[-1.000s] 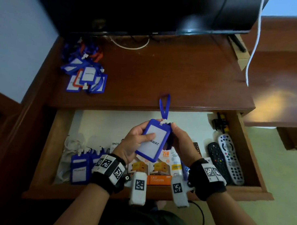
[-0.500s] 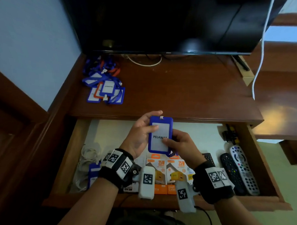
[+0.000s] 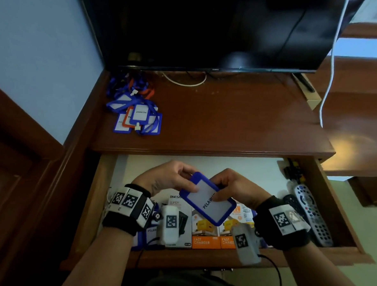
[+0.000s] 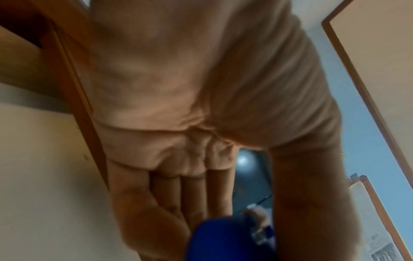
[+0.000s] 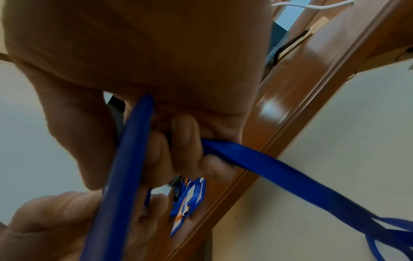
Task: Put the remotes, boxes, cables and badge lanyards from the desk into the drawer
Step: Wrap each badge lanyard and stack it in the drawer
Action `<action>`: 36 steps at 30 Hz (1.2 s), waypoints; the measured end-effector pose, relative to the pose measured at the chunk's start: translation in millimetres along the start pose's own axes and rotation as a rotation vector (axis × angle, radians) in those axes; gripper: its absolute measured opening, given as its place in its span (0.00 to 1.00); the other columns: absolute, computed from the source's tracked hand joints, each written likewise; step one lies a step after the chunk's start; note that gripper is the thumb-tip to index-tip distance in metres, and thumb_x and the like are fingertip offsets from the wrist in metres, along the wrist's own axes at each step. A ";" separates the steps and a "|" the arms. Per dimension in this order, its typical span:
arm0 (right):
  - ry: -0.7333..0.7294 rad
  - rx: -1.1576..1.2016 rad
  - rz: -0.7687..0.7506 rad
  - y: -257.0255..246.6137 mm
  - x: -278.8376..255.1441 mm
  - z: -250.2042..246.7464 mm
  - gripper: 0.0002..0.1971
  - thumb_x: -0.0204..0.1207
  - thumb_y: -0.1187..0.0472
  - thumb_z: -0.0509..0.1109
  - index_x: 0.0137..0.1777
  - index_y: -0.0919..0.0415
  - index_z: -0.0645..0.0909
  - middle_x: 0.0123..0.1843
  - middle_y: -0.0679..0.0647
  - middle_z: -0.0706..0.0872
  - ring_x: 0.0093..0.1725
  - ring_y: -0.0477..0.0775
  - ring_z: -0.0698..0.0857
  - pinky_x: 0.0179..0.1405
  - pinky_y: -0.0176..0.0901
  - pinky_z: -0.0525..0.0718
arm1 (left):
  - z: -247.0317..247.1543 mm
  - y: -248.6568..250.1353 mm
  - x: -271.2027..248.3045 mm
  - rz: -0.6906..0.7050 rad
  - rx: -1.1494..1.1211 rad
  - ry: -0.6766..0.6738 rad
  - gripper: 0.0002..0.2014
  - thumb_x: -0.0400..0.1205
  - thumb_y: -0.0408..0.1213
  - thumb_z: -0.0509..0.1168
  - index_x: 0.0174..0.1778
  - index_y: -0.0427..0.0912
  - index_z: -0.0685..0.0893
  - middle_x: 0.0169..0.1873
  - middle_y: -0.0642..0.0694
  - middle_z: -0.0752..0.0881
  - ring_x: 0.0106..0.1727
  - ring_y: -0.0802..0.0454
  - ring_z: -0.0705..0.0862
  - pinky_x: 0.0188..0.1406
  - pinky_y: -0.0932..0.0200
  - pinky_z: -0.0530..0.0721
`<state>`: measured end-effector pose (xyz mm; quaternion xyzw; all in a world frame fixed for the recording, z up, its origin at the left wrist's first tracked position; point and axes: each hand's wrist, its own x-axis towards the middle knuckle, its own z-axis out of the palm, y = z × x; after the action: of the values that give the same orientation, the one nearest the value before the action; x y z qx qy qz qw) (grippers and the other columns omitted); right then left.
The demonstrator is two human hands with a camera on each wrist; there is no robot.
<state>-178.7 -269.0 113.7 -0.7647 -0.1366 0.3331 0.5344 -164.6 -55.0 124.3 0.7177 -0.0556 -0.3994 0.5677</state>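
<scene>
Badge holder [image 3: 209, 199], blue-framed and printed PELAWAT, sits between both hands above the near middle of the open drawer [image 3: 322, 190]; half a second earlier it stood upright and higher, and it is now tilted, its long edge running from far left to near right, and lower over the charger boxes [image 3: 206, 231]; a second ago its strap loop stuck up above the holder, whereas the head view now shows no strap, and the right wrist view shows the blue lanyard strap [image 5: 290, 171] caught under the right fingers and trailing away; this suggests the strap is being gathered behind the holder so the bundle can be laid down as one piece. The left hand [image 3: 171, 178] pinches the far-left corner, thumb on the white face; the right hand [image 3: 235, 189] grips the right edge, fingers curled round holder and strap; both wrists hover just over the drawer's near rail. Other blue badges [image 3: 147, 233] lie at the near left of the drawer; two remotes [image 3: 309, 213] lie at its right. Farther off, on the bench [image 3: 237, 123], a heap of badge lanyards [image 3: 137, 115] waits at the far left, below the dark screen [image 3: 208, 30]; judged from that, several trips remain.
</scene>
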 end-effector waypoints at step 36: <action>0.280 0.323 -0.118 -16.2 5.4 12.4 0.12 0.84 0.66 0.61 0.50 0.75 0.82 0.25 0.48 0.65 0.25 0.46 0.60 0.26 0.41 0.57 | 31.5 -6.8 25.0 0.164 0.272 0.900 0.07 0.78 0.43 0.71 0.41 0.43 0.88 0.35 0.48 0.87 0.39 0.51 0.84 0.37 0.58 0.78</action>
<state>-180.4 -250.6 123.8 -0.6985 -0.0506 0.2095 0.6824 -170.3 -90.2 104.5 0.8806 0.0875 0.0079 0.4657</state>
